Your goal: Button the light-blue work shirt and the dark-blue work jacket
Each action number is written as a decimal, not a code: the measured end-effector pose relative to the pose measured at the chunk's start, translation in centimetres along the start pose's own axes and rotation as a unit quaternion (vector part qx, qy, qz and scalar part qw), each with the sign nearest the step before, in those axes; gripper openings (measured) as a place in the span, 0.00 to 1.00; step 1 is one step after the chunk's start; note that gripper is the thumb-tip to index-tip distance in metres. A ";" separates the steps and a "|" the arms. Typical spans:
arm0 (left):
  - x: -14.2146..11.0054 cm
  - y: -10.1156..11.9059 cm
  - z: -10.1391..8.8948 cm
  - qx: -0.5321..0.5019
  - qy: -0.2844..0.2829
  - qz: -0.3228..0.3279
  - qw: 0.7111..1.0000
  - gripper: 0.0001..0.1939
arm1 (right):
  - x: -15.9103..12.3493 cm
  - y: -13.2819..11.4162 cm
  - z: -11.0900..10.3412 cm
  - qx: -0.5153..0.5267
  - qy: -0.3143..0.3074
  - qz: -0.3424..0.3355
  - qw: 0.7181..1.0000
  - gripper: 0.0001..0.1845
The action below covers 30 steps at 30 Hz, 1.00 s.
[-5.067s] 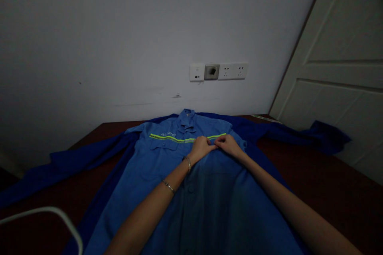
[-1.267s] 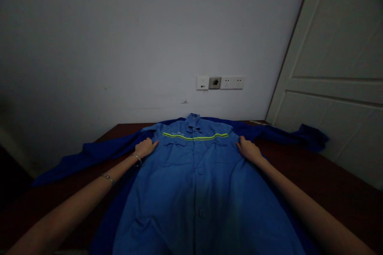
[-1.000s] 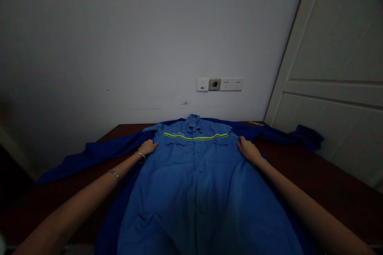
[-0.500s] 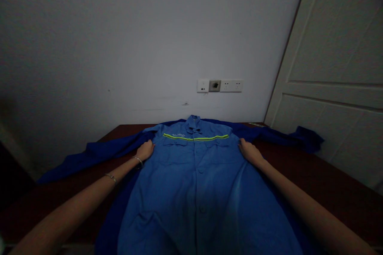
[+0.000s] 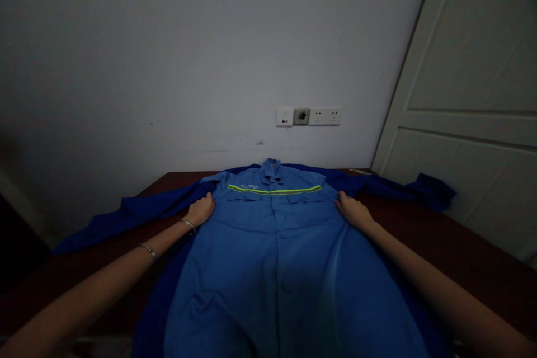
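Observation:
A light blue work shirt [image 5: 251, 240] lies front side up, collar toward the wall, with a yellow-green stripe across its chest and white lettering on the left. My left hand [image 5: 201, 210] is closed on the shirt's left edge just below the shoulder. At the opposite edge, at about the same height, my right hand [image 5: 353, 211] grips the cloth. Between them the chest cloth is drawn fairly straight. Beneath it a darker blue garment [image 5: 155, 307] is spread, its sleeves stretching out to both sides. My fingertips are partly hidden by the hands and cloth.
The dark red-brown table [image 5: 423, 257] ends against a pale wall [image 5: 210, 56]. Wall sockets [image 5: 309, 116] sit above the collar. A white panelled door [image 5: 470, 95] stands at the right, close to the dark blue sleeve end [image 5: 434, 190].
Both hands have gone from pinching near the right chest pocket to the shirt's two side edges. Over the last second they move slightly apart, and the chest stripe looks straighter.

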<state>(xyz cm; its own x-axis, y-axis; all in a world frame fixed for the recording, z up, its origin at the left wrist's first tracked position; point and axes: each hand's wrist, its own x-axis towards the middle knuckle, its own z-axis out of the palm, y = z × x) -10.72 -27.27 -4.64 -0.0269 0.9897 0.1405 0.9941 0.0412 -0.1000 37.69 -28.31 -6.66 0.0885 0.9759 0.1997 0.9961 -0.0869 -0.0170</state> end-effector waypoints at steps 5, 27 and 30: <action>-4.9 0.5 -1.4 0.040 0.013 0.076 0.996 0.19 | -3.1 -0.3 -1.3 0.006 -0.021 -0.010 1.000 0.25; -12.7 -0.8 -2.0 -0.012 -0.082 0.071 0.994 0.27 | -11.4 1.6 -3.1 0.001 -0.055 -0.032 0.998 0.22; -12.9 -1.4 -1.9 -0.010 -0.078 0.081 0.994 0.23 | -11.4 2.2 -3.0 0.005 -0.051 -0.020 0.998 0.21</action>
<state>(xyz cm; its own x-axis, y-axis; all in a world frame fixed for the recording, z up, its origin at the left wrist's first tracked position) -11.51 -40.40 -4.43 0.1186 0.9925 -0.0303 0.9887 -0.1208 -0.0889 38.83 -40.26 -6.03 0.0470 0.9939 0.1000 0.9988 -0.0451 -0.0209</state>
